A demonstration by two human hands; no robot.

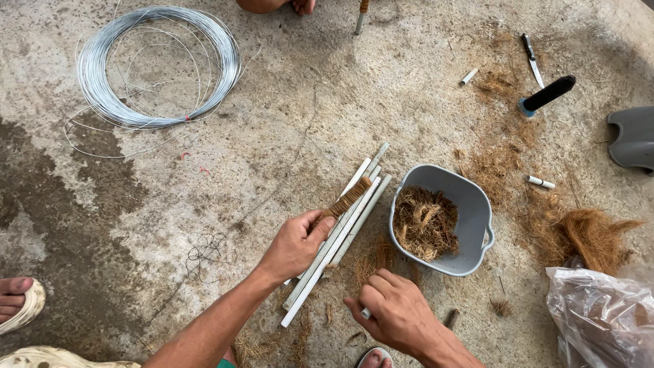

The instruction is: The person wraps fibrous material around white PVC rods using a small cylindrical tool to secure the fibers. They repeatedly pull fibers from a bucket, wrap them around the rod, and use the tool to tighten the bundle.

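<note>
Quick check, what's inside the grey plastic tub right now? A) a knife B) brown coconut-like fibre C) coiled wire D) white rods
B: the grey plastic tub holds a loose clump of brown fibre; the coil of silver wire lies apart at top left, the white rods sit beside the tub under the left hand, and the knife lies on the concrete floor.

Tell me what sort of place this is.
Likely an informal floor-level craft workspace: bare concrete floor, a coil of wire, and a grey tub of coconut fibre beside white tubes.

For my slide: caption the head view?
Left hand holds fibre-wrapped stick over white rods; grey tub of coir beside.
</note>
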